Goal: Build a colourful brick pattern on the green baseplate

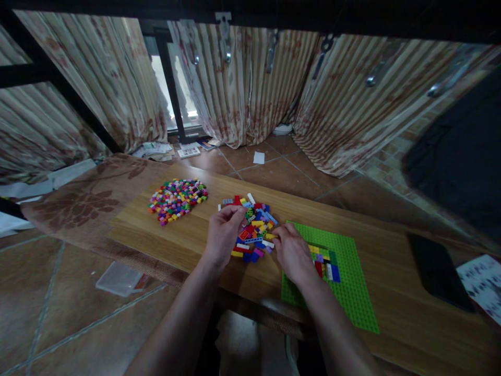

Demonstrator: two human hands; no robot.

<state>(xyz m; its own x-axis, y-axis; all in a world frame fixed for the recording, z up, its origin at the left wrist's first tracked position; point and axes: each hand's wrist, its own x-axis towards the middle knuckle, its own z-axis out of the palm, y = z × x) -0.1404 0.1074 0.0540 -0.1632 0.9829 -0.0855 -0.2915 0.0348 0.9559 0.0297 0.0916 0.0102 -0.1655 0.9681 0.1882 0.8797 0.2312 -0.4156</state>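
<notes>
A pile of larger coloured bricks lies in the middle of the wooden table. My left hand rests on the pile's left side with its fingers curled, pinching a small brick I cannot name. My right hand lies at the pile's right edge with its fingers bent down onto the bricks. Just right of it is a green baseplate with a short row of bricks pressed onto it.
A second heap of small bright bricks lies at the table's far left. A black phone and a printed sheet lie at the right. A clear plastic lid is on the tiled floor; curtains hang behind.
</notes>
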